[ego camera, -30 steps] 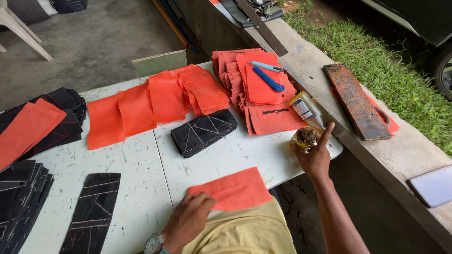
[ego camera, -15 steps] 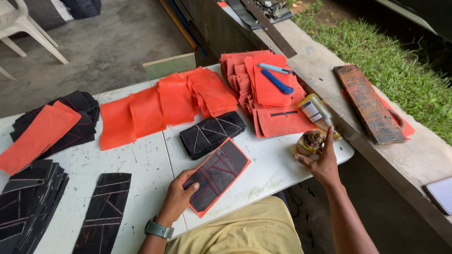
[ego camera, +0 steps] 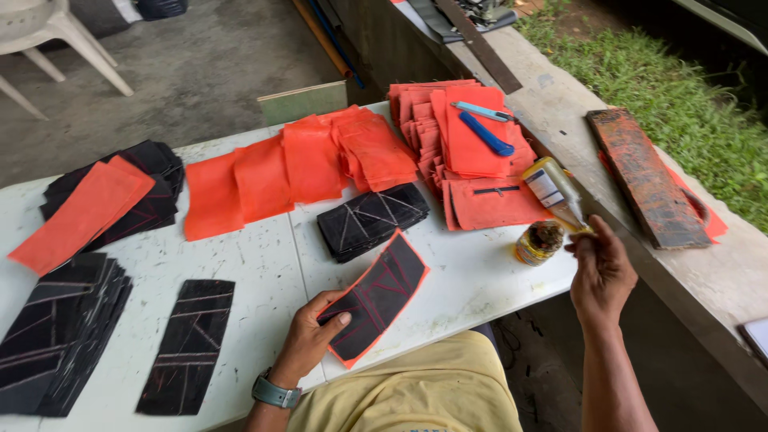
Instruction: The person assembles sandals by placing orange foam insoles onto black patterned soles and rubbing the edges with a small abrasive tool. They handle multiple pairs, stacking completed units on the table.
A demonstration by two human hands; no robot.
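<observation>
- The left hand (ego camera: pixel 308 340), low in the middle of the frame, has its grip clamped on a black panel with an orange edge (ego camera: pixel 378 294), tilted above the white bench (ego camera: pixel 264 264).
- The right hand (ego camera: pixel 600 268), at right, has its grip closed on a glue bottle (ego camera: pixel 558 192), tipped beside a small jar (ego camera: pixel 540 242).
- Orange pieces (ego camera: pixel 308 160) lie across the upper middle.

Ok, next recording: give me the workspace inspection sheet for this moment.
Surface: white table, scuffed and stained.
Job's things: left hand holds an orange-edged black panel; right hand tilts a glue bottle over a small jar.
Clutter: orange sheets, orange stack with blue cutters, black panel stacks.
Fingers: left thumb on the panel; right closed at the bottle's tip.
Cables: nothing seen.
Surroundings: concrete ledge, grass, plastic chair.
</observation>
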